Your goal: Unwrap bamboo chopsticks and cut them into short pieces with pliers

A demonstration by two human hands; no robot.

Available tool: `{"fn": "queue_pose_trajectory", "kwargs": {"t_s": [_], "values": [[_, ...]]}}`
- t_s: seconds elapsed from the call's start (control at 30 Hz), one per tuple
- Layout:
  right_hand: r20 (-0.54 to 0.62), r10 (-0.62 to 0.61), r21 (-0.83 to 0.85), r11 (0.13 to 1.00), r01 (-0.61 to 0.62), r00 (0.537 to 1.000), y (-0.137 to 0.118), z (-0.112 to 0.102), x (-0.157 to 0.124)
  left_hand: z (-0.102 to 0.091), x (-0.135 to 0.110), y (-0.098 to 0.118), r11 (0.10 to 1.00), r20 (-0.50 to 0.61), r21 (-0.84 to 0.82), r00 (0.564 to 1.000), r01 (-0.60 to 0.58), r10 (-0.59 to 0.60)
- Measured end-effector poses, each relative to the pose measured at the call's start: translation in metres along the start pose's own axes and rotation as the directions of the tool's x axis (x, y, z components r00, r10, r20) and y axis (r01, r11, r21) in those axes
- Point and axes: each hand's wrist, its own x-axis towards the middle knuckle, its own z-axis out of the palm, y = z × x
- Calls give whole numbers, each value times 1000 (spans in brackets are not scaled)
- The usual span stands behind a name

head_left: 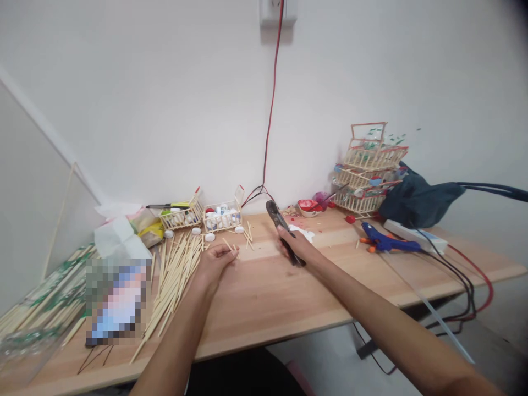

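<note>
My left hand is closed at the fingertips on a short piece of wooden stick, low over the table. My right hand is wrapped round a pair of dark-handled pliers, whose head points up and away from me. The pliers are apart from the stick piece; whether their jaws are open I cannot make out. Several short cut sticks lie just beyond my left hand. Beside my left forearm is a loose pile of long wooden sticks.
Two small stick carts with white caps stand at the back. A red paint bowl, stacked stick baskets, a blue glue gun and a power strip with cables are to the right. Wrapped stick bundles lie left.
</note>
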Motion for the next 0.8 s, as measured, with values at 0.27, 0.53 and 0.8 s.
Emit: {"fn": "queue_pose_trajectory", "kwargs": {"t_s": [0.27, 0.53, 0.8], "values": [[238, -60, -43, 996, 72, 969, -48, 38, -4, 8, -3, 1, 981, 160, -188, 987, 55, -24], [218, -285, 70, 958, 277, 933, -39, 68, 6, 5, -1, 1, 981, 212, -177, 977, 76, -37], [225, -292, -11, 953, 302, 930, -33, 63, 6, 6, -5, 12, 989, 236, -93, 967, 118, -93]]}}
